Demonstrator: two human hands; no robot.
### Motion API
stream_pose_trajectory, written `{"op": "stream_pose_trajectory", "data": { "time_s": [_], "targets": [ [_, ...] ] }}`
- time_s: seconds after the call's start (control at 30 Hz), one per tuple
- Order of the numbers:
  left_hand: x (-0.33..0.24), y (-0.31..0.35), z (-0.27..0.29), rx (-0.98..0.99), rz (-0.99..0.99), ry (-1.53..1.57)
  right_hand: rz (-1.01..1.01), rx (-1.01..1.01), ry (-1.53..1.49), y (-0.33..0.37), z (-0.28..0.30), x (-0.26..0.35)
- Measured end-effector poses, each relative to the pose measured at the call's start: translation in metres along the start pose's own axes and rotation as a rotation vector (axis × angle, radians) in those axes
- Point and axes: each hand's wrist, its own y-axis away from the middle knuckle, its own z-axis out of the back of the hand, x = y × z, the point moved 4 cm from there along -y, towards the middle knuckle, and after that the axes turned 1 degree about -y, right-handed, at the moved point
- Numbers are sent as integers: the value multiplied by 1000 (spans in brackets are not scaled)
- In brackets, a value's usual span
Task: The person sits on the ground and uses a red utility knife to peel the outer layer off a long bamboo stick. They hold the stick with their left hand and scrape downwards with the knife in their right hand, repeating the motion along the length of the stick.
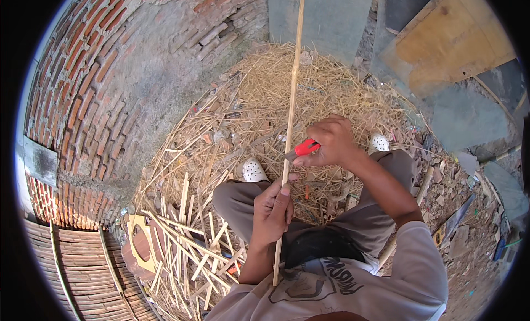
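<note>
A long, pale bamboo strip [293, 94] runs upright from my lap past the top edge of the view. My left hand [273, 210] is closed around its lower part, with the thumb lying along it. In my right hand [331, 141] is a red-handled knife [307, 147], gripped by the handle. Its short blade meets the strip just above my left hand. The exact angle of the cutting edge is too small to make out.
Cut bamboo strips [190, 238] lie heaped at my left by a yellow board with cutouts [139, 243]. Shavings [309, 83] cover the ground ahead. A brick wall [105, 94] stands left, leaning sheets [450, 39] stand far right, and a handsaw [454, 219] lies at right.
</note>
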Motion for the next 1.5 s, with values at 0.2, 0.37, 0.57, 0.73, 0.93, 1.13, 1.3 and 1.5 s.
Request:
{"op": "stream_pose_trajectory", "data": {
  "time_s": [0.2, 0.37, 0.57, 0.73, 0.93, 1.13, 1.3, 1.5],
  "targets": [
    [1, 0, -3, 42, -3, -36, -33, 13, -5, 0, 0, -12],
    [-1, 6, -4, 41, 10, 24, -239, 52, 103, -5, 3, -31],
    [1, 17, 2, 26, 90, 15, -200, 60, 92, -1, -2, -30],
    [4, 31, 5, 73, 64, -39, -302, 20, 152, -5, 0, -49],
    [10, 33, 6, 105, 74, -61, -257, 27, 339, -7, 4, -91],
    [22, 76, 31, 214, 246, 79, -1225, -185, 170, 23, 50, -223],
    [44, 75, 40, 197, 226, 305, -1151, -338, -587, 17, 33, -192],
    [68, 18, 30, 332, 217, 272, -1136, -258, -1226, 2, 3, -126]
  ]
}}
